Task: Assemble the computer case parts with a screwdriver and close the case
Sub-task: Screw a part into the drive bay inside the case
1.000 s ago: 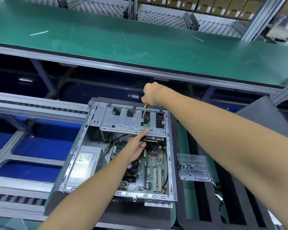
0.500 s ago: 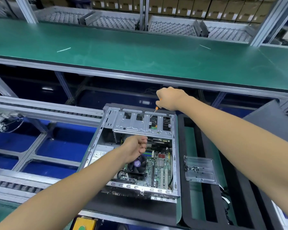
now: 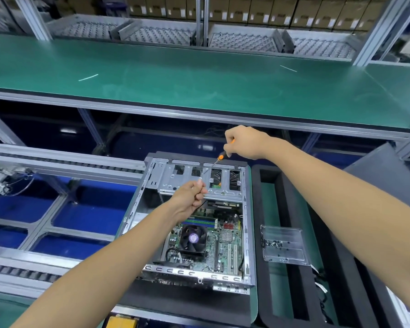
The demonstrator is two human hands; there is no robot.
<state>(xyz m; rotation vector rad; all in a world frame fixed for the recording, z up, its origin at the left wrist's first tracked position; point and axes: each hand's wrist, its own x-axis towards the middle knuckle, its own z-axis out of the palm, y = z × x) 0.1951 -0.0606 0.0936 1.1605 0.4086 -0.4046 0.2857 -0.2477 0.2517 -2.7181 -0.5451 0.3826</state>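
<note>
**Open case, screwdriver over drive cage**

Right hand: fingers curled tight round the orange handle of the screwdriver. Shaft slants down toward 7 o'clock; tip sits over the metal drive cage, contact with the cage not resolvable.

Left hand: fingers curled inward, thumb and fingertips pinched together above the near edge of the cage. Something small may be in the pinch; too small to tell. A thin dark cable runs just below the knuckles.

Computer case: lying on its side, side panel off, at the centre of view, on a dark foam mat. Inside: motherboard with a black CPU fan at 6 o'clock from the left hand; cage at the far end.

At 3 o'clock from the case: a black foam tray bearing a clear plastic box with small dark screws in it. A grey panel leans at 2 o'clock.

Surroundings: green worktop across 12 o'clock, cardboard boxes shelved behind it; roller conveyor rails at 9 o'clock over blue flooring.
</note>
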